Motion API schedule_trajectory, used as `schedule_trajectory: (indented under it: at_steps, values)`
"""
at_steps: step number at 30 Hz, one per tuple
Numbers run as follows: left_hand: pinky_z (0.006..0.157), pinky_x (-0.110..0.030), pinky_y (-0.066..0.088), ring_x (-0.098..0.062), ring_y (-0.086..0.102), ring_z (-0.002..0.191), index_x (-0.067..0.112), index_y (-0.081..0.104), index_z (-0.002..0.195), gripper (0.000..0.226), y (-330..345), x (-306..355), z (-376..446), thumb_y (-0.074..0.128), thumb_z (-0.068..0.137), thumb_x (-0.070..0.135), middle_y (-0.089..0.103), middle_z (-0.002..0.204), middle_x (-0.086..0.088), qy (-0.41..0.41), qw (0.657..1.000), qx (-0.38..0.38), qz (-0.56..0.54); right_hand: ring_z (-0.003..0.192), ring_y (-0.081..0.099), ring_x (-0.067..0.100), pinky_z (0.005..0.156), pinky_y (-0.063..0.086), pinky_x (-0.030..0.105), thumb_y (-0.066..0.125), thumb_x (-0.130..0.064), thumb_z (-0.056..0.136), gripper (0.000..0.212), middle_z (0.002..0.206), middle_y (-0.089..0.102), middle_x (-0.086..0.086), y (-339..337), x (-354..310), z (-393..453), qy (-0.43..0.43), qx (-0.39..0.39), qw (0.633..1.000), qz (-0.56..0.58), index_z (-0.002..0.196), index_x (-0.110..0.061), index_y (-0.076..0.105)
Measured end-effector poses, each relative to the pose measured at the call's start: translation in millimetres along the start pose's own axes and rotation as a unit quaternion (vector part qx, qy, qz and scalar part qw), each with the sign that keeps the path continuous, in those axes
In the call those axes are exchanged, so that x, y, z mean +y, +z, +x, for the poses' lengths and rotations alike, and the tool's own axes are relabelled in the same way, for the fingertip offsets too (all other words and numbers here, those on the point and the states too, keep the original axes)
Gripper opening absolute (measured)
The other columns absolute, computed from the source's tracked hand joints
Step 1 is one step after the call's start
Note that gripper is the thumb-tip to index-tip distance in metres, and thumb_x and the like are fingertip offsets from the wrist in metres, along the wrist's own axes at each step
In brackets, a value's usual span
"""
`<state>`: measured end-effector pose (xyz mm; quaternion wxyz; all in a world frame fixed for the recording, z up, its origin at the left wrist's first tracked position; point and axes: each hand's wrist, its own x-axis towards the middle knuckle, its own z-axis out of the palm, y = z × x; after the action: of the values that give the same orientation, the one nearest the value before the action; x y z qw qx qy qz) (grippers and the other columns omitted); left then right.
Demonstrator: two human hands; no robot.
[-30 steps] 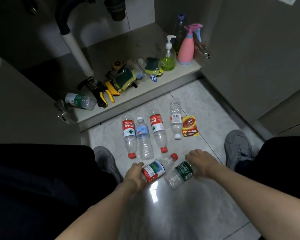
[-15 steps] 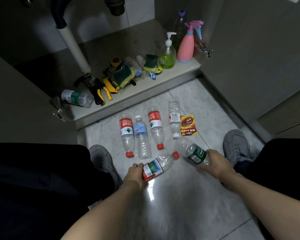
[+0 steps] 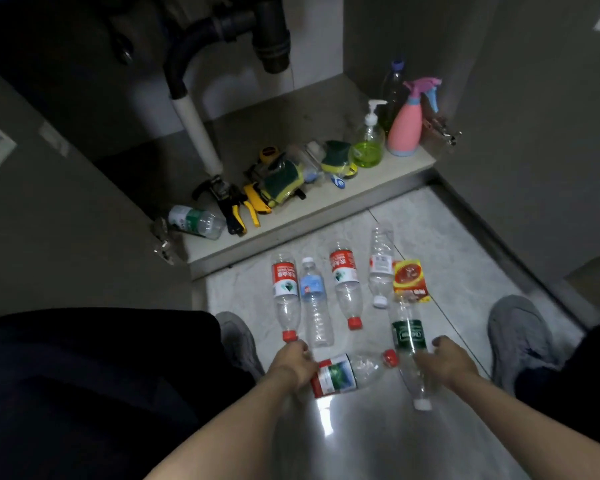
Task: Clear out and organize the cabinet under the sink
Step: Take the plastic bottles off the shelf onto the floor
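Observation:
My left hand (image 3: 295, 365) grips the base of a red-capped bottle with a red and green label (image 3: 347, 374), lying crosswise on the floor. My right hand (image 3: 445, 363) holds a green-labelled clear bottle (image 3: 408, 337) that lies lengthwise, its white cap toward me. Beyond them several empty bottles (image 3: 312, 299) lie in a row on the tiles, with a red and yellow packet (image 3: 409, 280) at the row's right end. Inside the open cabinet (image 3: 291, 133) lie another bottle (image 3: 196, 221), yellow-handled tools (image 3: 246, 206) and sponges (image 3: 284, 180).
A green soap pump bottle (image 3: 368, 143), a pink spray bottle (image 3: 407, 126) and a tall bottle stand at the cabinet's right front corner. Drain pipes (image 3: 194, 109) hang in the middle. Open doors flank both sides. My grey shoes (image 3: 516, 337) and dark knees frame the tiled floor.
My right hand has turned the green-labelled bottle from pointing away at an angle to lying lengthwise in line with the row. My left hand still holds its bottle in about the same spot.

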<state>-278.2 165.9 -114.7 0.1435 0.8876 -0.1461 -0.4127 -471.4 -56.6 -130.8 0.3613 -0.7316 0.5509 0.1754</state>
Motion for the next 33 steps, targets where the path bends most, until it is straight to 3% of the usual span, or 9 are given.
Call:
schedule_trajectory:
  at_steps: [4,8,13,16,18,21,23,30,33]
  values:
    - [0.100,-0.030,0.047,-0.027,0.058,0.117,0.019,0.057,0.127,0.041,-46.0,20.9,11.9,0.059,0.086,0.026,0.059,0.131,-0.009,-0.013,0.998,0.013,-0.052,0.076,0.059,0.019,0.058,0.041,0.031,0.074,-0.036,0.084,0.031,0.082,0.060,-0.001,-11.8,-23.5,11.4,-0.056,0.037,0.998,-0.005,0.101,-0.014,0.060]
    - [0.102,-0.033,0.048,-0.029,0.058,0.117,0.019,0.057,0.126,0.040,-105.8,47.3,30.9,0.061,0.087,0.023,0.059,0.132,-0.011,0.006,0.996,0.033,-0.085,0.078,0.062,0.026,0.071,0.051,0.038,0.068,-0.023,0.086,0.011,0.085,0.066,0.005,-31.3,-75.4,22.2,-0.118,0.050,0.992,0.011,0.094,-0.020,0.062]
    - [0.097,-0.034,0.047,-0.030,0.055,0.122,0.011,0.056,0.135,0.043,-216.9,65.8,62.3,0.059,0.094,0.024,0.058,0.135,-0.012,0.012,0.994,0.106,-0.019,0.098,0.061,0.023,0.081,0.044,0.030,0.069,-0.021,0.091,0.032,0.117,0.067,0.007,-57.6,-173.0,36.6,-0.197,0.048,0.978,0.047,0.122,-0.017,0.064]
    - [0.085,-0.029,0.046,-0.033,0.057,0.115,0.009,0.061,0.125,0.038,-274.9,63.0,81.5,0.059,0.091,0.026,0.061,0.126,-0.015,-0.027,0.982,0.184,-0.007,0.104,0.060,0.020,0.091,0.046,0.030,0.070,-0.022,0.090,0.035,0.119,0.067,0.005,-71.5,-239.9,45.4,-0.260,0.034,0.964,0.040,0.124,-0.015,0.064]
    - [0.092,-0.032,0.046,-0.036,0.054,0.121,0.008,0.055,0.129,0.041,-299.5,56.4,95.6,0.057,0.091,0.026,0.057,0.130,-0.018,-0.060,0.971,0.229,-0.020,0.108,0.060,0.022,0.093,0.046,0.030,0.069,-0.023,0.090,0.036,0.120,0.066,0.005,-77.4,-280.8,50.9,-0.289,0.031,0.956,0.027,0.125,-0.016,0.063]
    - [0.101,-0.039,0.042,-0.037,0.047,0.130,0.009,0.045,0.137,0.052,-314.8,39.0,119.6,0.056,0.093,0.033,0.046,0.141,-0.019,-0.102,0.954,0.280,-0.020,0.114,0.059,0.022,0.097,0.048,0.036,0.065,-0.026,0.092,0.041,0.126,0.062,0.004,-76.8,-331.8,62.9,-0.326,0.038,0.945,0.016,0.132,-0.019,0.059]
    - [0.100,-0.042,0.043,-0.039,0.045,0.130,0.012,0.039,0.140,0.059,-314.6,25.6,135.3,0.057,0.092,0.041,0.039,0.144,-0.018,-0.122,0.947,0.295,-0.021,0.107,0.060,0.025,0.087,0.049,0.036,0.062,-0.027,0.091,0.036,0.123,0.062,0.006,-73.2,-358.2,72.8,-0.342,0.067,0.937,-0.005,0.126,-0.020,0.059]
    - [0.103,-0.044,0.041,-0.047,0.041,0.132,0.022,0.023,0.153,0.071,-306.3,5.8,186.7,0.047,0.096,0.054,0.006,0.158,-0.020,-0.158,0.949,0.269,-0.051,0.126,0.040,0.032,0.093,0.045,0.046,0.064,-0.030,0.092,0.045,0.138,0.043,0.013,-66.0,-407.6,106.4,-0.323,0.265,0.907,-0.056,0.130,-0.009,0.050]
    - [0.107,-0.046,0.041,-0.052,0.038,0.133,0.026,0.020,0.155,0.073,-302.3,2.5,199.4,0.049,0.094,0.054,-0.015,0.162,-0.018,-0.161,0.947,0.271,-0.063,0.130,0.039,0.034,0.096,0.043,0.045,0.066,-0.039,0.092,0.058,0.141,0.044,0.015,-66.8,-415.3,120.4,-0.281,0.238,0.929,-0.043,0.137,-0.008,0.046]
